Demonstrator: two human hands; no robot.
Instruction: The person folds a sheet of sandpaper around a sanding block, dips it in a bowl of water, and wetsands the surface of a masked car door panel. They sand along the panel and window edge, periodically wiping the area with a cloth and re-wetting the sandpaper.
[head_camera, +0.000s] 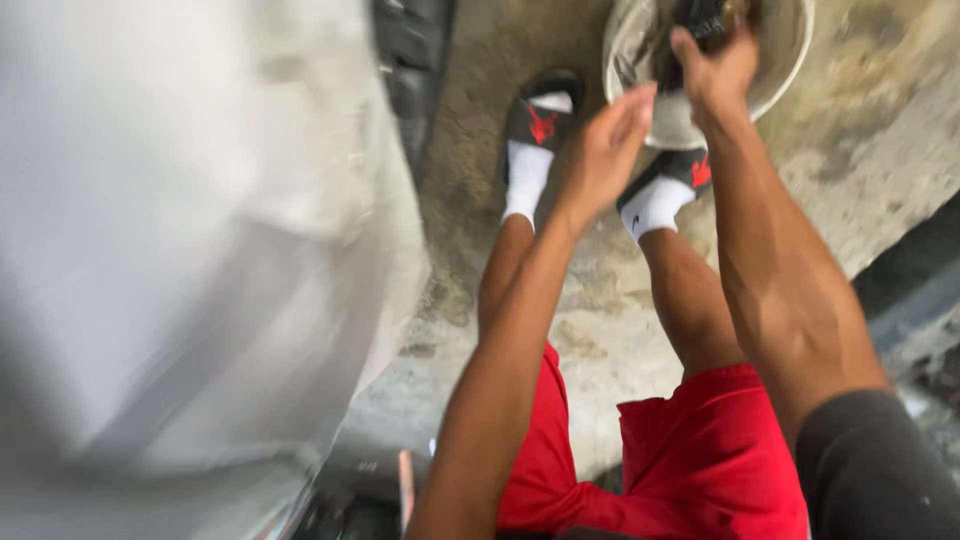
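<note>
Head view. At the upper right of the frame the right hand (715, 65) reaches into a pale bucket (790, 60) on the concrete floor (480, 120), fingers closed on a dark tool (700, 20) (kind unclear through blur). The left hand (605, 145) hovers open and empty just beside the rim. A steadied bucket would probably aid a clean scoop.

Round white bucket (790, 60) on concrete floor, dark tool (700, 20) inside

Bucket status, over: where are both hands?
Right hand inside pale bucket, on something dark, blurred. Left hand open, at bucket rim. Sandalled feet beside bucket.
</note>
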